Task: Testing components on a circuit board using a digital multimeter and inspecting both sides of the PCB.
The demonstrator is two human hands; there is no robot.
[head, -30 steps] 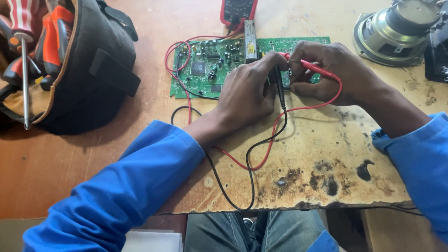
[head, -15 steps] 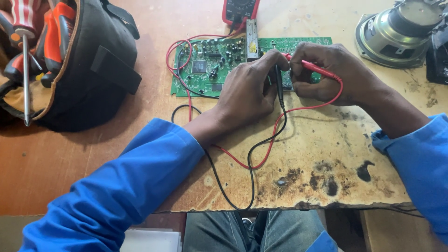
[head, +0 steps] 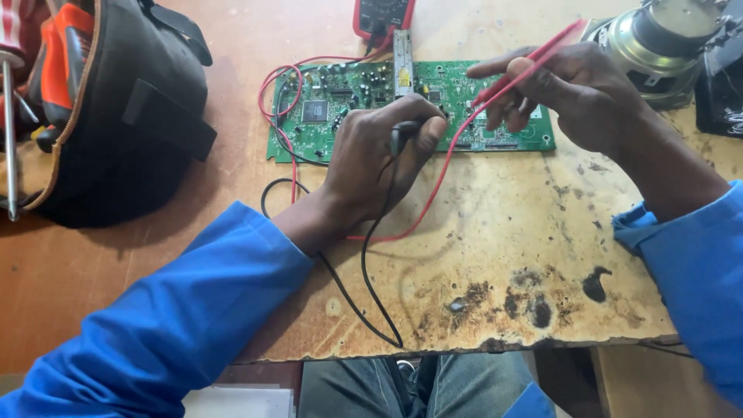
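Note:
A green circuit board (head: pixel 340 101) lies on the worn wooden table (head: pixel 511 255). My left hand (head: pixel 375 159) rests at the board's near edge, closed around a black meter probe (head: pixel 401 138) whose black lead runs down toward the table's front. My right hand (head: pixel 576 93) hovers over the board's right half, holding a red meter probe (head: pixel 526 66) slantwise, its index finger stretched out to the left. The red lead (head: pixel 449 166) curves from it under my left hand. A red multimeter (head: pixel 383 17) sits behind the board.
A black tool bag (head: pixel 124 116) with orange-handled tools stands at the left. A round speaker (head: pixel 658 42) lies at the back right beside a dark box (head: pixel 720 77). Burn marks (head: pixel 534 298) dot the table near its front edge. My knees show below.
The view is closer. My right hand has lifted the red probe and turned it to point up and right. My left hand keeps the black probe at the board's edge.

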